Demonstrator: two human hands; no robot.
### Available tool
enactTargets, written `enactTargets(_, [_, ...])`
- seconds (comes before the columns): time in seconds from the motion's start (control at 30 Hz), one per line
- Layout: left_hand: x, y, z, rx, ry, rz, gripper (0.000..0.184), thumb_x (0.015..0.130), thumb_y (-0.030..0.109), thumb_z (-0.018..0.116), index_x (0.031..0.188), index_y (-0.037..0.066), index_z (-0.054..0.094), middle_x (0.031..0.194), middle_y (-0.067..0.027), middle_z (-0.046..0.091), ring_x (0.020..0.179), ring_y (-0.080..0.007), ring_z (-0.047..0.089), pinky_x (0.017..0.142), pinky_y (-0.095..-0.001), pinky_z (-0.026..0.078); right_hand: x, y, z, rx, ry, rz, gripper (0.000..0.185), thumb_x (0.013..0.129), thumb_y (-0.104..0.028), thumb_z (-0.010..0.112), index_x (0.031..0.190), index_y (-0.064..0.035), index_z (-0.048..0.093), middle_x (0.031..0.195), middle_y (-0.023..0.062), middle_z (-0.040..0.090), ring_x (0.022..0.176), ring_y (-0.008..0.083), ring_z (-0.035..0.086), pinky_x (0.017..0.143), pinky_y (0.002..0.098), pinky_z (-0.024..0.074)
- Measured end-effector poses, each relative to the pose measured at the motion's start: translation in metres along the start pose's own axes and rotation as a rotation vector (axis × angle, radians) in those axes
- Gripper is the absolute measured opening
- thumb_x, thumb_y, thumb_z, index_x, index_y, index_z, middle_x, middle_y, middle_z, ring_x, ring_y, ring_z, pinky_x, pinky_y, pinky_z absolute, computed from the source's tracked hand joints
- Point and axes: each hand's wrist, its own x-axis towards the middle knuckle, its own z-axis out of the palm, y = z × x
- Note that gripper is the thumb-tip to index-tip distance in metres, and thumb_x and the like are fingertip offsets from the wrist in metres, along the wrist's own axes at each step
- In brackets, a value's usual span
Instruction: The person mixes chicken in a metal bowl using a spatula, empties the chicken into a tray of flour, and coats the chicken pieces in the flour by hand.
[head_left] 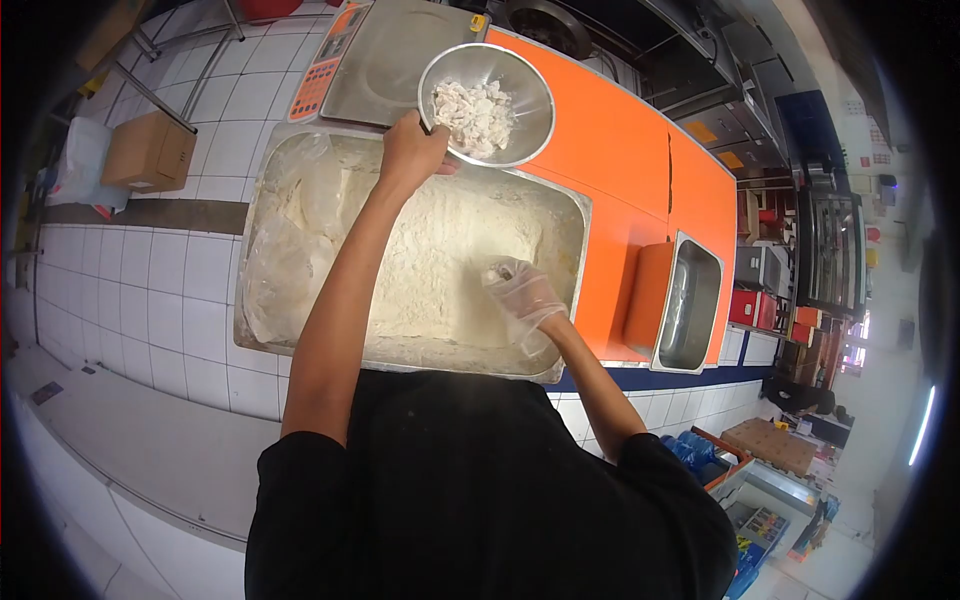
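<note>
Left hand grips a round silver metal bowl of whitish chunks above a rectangular metal tray's far edge; clear-gloved right hand hovers over pale powder, its grasp unclear!

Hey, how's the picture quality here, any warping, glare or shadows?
Head view: strong wide-angle warping bends the floor tiles, with the corners going black; head view again: the tube light at far right is blown out white; also in the head view, soft grey shading marks the powder beside the gloved right hand.
</note>
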Motion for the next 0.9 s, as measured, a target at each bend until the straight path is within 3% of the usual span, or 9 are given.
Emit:
enactTargets(0.07, [0.003,-0.003,0.001,-0.020,0.010,0.002,0.029,0.090,0.007,0.056,0.110,-0.013,0.057,0.095,-0.0246,0.070,0.069,-0.0298,0.075,0.056,-0.0344,0.064,0.004,0.011,-0.015,0.223,-0.130,0.086,0.026,0.091,-0.029,0.066,0.077,-0.0070,0.065,0.063,-0.0009,0.055,0.060,0.0076,0.050,0.055,0.0290,0.0431])
enactTargets(0.37, [-0.002,0.000,0.002,-0.057,-0.016,0.019,0.029,0.091,0.005,0.051,0.114,-0.011,0.058,0.097,-0.0218,0.071,0.070,-0.0277,0.075,0.058,-0.0332,0.065,0.012,-0.115,-0.106,0.677,0.010,-0.231,0.016,0.092,-0.018,0.067,0.078,-0.0092,0.065,0.069,-0.0029,0.059,0.063,0.0086,0.055,0.058,0.0261,0.0440])
enactTargets(0.43, [-0.004,0.002,0.004,-0.043,-0.022,0.014,0.029,0.091,0.005,0.051,0.114,-0.011,0.059,0.097,-0.0217,0.071,0.070,-0.0272,0.075,0.059,-0.0332,0.065,0.003,-0.160,-0.103,0.786,0.334,-0.043,0.020,0.095,-0.024,0.064,0.084,-0.0075,0.067,0.074,-0.0030,0.060,0.063,0.0093,0.054,0.059,0.0267,0.0461])
enactTargets(0.53, [-0.005,0.003,0.002,-0.056,-0.008,0.016,0.029,0.091,0.005,0.051,0.114,-0.011,0.059,0.097,-0.0216,0.071,0.070,-0.0272,0.075,0.059,-0.0334,0.065,0.021,-0.107,-0.084,0.189,0.181,-0.152,0.021,0.098,-0.026,0.060,0.103,-0.0064,0.067,0.087,0.0061,0.066,0.073,0.0146,0.063,0.065,0.0328,0.0548])
enactTargets(0.6, [-0.006,0.007,0.001,-0.007,-0.027,-0.021,0.033,0.093,0.007,0.052,0.121,-0.010,0.052,0.102,-0.0217,0.068,0.074,-0.0290,0.075,0.061,-0.0329,0.065,0.035,-0.034,-0.024,-0.701,0.118,-0.595,0.022,0.097,-0.021,0.054,0.110,-0.0058,0.065,0.093,0.0155,0.069,0.080,0.0246,0.068,0.069,0.0367,0.0574])
enactTargets(0.63, [-0.005,0.005,0.001,-0.006,-0.028,-0.027,0.033,0.093,0.007,0.052,0.121,-0.010,0.052,0.102,-0.0217,0.068,0.074,-0.0290,0.075,0.061,-0.0329,0.065,0.035,-0.003,0.017,-0.624,0.051,-0.762,0.028,0.095,-0.017,0.049,0.117,-0.0041,0.061,0.100,0.0199,0.068,0.081,0.0318,0.068,0.071,0.0408,0.0579])
enactTargets(0.7, [-0.002,0.000,0.002,-0.034,-0.046,0.014,0.032,0.093,0.007,0.052,0.120,-0.011,0.052,0.101,-0.0219,0.067,0.074,-0.0296,0.075,0.061,-0.0328,0.065,0.041,0.062,0.091,-0.662,0.005,-0.945,0.031,0.094,-0.015,0.049,0.120,-0.0019,0.060,0.103,0.0203,0.067,0.085,0.0311,0.069,0.073,0.0431,0.0576])
enactTargets(0.8, [-0.004,0.003,0.001,-0.012,-0.046,0.005,0.032,0.093,0.006,0.053,0.119,-0.011,0.053,0.101,-0.0217,0.067,0.074,-0.0298,0.075,0.061,-0.0329,0.065,0.022,0.074,0.111,-0.924,-0.128,-0.967,0.030,0.094,-0.014,0.049,0.119,-0.0021,0.060,0.106,0.0212,0.067,0.088,0.0318,0.070,0.074,0.0448,0.0572])
enactTargets(0.9, [-0.005,0.005,0.002,-0.048,-0.051,0.009,0.031,0.093,0.006,0.053,0.119,-0.011,0.053,0.101,-0.0216,0.067,0.074,-0.0296,0.075,0.061,-0.0329,0.065,0.017,0.097,0.102,-0.667,-0.168,-0.931,0.029,0.093,-0.019,0.053,0.116,-0.0033,0.061,0.104,0.0194,0.068,0.091,0.0331,0.068,0.082,0.0437,0.0555])
